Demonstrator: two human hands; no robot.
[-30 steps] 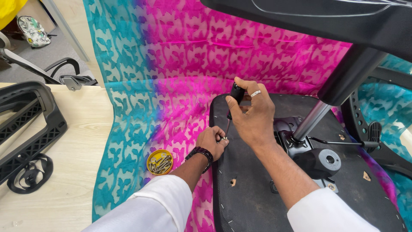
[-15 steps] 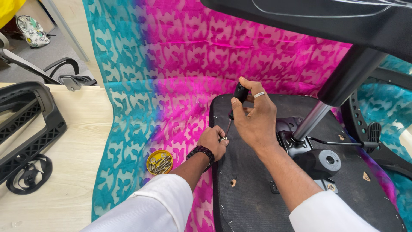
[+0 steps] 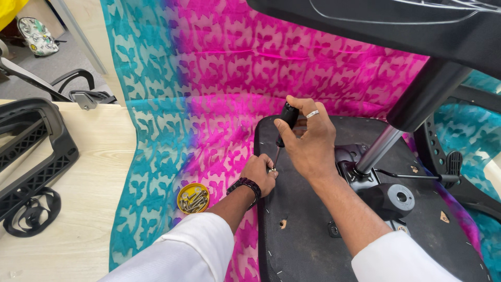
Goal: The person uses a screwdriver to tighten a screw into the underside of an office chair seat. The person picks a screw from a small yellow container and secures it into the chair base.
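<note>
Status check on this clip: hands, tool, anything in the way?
Right hand grips screwdriver, tip down at seat underside. Left hand steadies the tip. Nothing blocking; yellow dish of screws sits apart on cloth.

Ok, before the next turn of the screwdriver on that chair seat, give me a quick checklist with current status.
1. Right hand grips the black-handled screwdriver: ok.
2. Left hand steadies the tip at the screw spot: ok.
3. Tip seated in the screw head: cannot tell, fingers hide it.
4. Black upturned chair seat lies flat on the pink and teal patterned cloth: ok.
5. Yellow round tin of spare screws beside the left forearm, within reach: ok.
6. Silver gas-lift column clear of the right hand: ok.
</note>
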